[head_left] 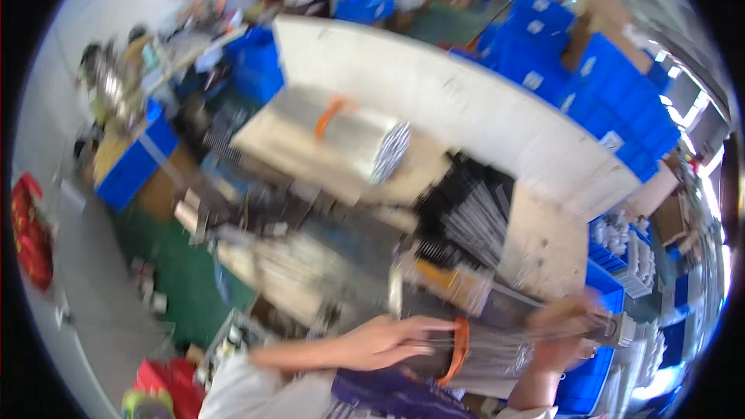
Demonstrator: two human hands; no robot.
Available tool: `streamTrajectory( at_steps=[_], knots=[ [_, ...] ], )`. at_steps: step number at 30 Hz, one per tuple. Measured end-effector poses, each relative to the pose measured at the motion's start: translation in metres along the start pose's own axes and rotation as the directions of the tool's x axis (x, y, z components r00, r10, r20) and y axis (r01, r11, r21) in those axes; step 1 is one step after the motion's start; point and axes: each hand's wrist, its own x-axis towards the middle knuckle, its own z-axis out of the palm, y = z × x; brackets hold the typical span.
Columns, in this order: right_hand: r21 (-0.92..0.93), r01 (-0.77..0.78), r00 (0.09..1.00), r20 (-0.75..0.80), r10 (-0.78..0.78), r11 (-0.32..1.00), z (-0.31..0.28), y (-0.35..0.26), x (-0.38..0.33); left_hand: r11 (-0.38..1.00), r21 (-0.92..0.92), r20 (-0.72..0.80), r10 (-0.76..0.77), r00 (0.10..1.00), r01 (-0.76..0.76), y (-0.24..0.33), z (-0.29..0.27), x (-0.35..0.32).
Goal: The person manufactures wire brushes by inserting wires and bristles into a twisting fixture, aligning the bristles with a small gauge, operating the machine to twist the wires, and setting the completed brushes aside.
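Orange strap round a grey bundle of strips, close to the wearer's body, off the near right corner of the bench. Left hand flat, fingers stretched out, tips at the strap. Right hand raised by the bundle's right end, badly blurred, a thin strip across it; cannot tell whether the fingers are closed on it. Blue bin outside the bench's right edge. Farther in, a pile of black and silver strips, left of that edge. Second, silvery bundle toward the far left corner, likewise strapped in orange. White panel upright along the far edge. Beyond: stacked blue crates, right; people at work, upper left, blurred.
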Motion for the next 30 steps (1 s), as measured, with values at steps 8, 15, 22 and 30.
streamTrajectory(
  at_steps=[8, 15, 22, 30],
  knots=[
    [-0.587, -0.452, 0.867, -0.112, 0.486, 0.671, 0.031, 0.188, -0.012, 0.945, -0.325, -0.41, -0.177, 0.895, 0.038, -0.005, -0.008, -0.028],
    [-0.898, 0.253, 0.968, 0.236, -0.09, 0.361, 0.053, 0.157, 0.013, 0.989, -0.079, -0.877, -0.13, 0.463, 0.128, -0.02, -0.082, -0.136],
    [-0.655, 0.751, 0.627, 0.746, 0.223, 0.079, 0.108, 0.175, 0.076, 0.842, 0.538, -0.629, 0.361, 0.688, 0.05, 0.047, -0.091, -0.078],
    [-0.928, 0.307, 0.948, 0.278, 0.157, -0.211, -0.005, 0.06, 0.094, 0.268, 0.949, -0.232, 0.235, 0.944, 0.167, 0.021, -0.063, -0.006]
  ],
)
